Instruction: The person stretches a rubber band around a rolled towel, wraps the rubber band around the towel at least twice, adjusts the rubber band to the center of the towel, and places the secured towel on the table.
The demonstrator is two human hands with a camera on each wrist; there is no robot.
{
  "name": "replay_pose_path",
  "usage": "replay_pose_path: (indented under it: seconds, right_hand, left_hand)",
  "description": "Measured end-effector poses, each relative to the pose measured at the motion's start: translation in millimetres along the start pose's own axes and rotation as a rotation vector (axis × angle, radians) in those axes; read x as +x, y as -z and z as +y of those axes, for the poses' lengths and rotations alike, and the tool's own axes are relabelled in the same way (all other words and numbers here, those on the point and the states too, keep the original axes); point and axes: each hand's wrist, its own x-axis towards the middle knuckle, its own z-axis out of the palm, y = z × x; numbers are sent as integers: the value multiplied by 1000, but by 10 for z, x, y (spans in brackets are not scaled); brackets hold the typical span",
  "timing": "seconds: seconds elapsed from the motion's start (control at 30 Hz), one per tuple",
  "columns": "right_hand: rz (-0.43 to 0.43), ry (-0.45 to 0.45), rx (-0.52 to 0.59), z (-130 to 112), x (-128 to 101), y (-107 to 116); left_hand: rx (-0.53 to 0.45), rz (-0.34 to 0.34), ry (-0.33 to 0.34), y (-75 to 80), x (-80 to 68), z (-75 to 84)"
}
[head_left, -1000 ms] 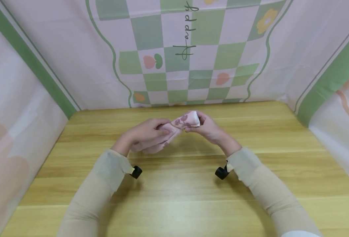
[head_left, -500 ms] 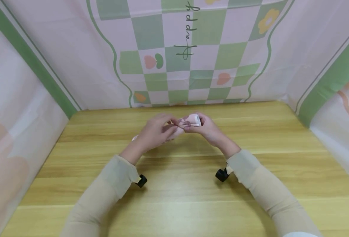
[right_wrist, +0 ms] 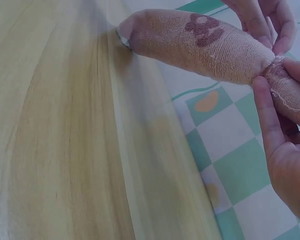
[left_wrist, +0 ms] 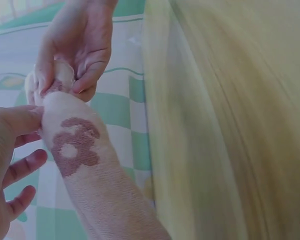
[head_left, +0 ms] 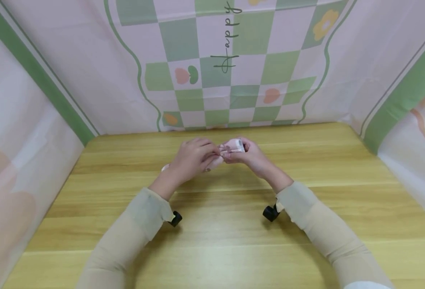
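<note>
Checked pink-and-green cloth backs the wooden worktop [head_left: 234, 224]; near its far edge my left hand [head_left: 190, 158] and right hand [head_left: 250, 156] pinch a rolled pink flower-patterned sock [right_wrist: 200, 42], mostly rolled, its end untucked.

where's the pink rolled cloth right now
In the head view the pink rolled cloth is held above the far middle of the wooden table, between the left hand and right hand.

I am holding a rolled towel [right_wrist: 200, 45] of soft, looped terry cloth, matt and nubbly, with a loose thread showing at the end. The table [head_left: 212, 241] under my arms is looking like smooth, lightly glossy wood, perhaps laminate. The backdrop [head_left: 89, 72] is showing as thin, faintly sheeny sheeting.
</note>
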Motion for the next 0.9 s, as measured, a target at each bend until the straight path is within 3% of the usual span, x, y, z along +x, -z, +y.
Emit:
replay_pose_path:
  seconds: [0.17,0.4,0.5,0.73,0.9]
  right_hand:
    - [7,-4,5,-3,8,2]
    - [9,-17,33,0,10,-32]
    - [12,-27,64,2,13,-53]
    - [12,-6,102,7,45,-46]
    - [-3,-12,81,1,52,-41]
  left_hand:
    - [59,-94,28,56,44,27]
    - [52,-192,34,78,15,34]
    - [47,-175,20,52,-9,20]
    - [78,-70,28,20,-1,15]
    - [73,-159,85,51,24,40]
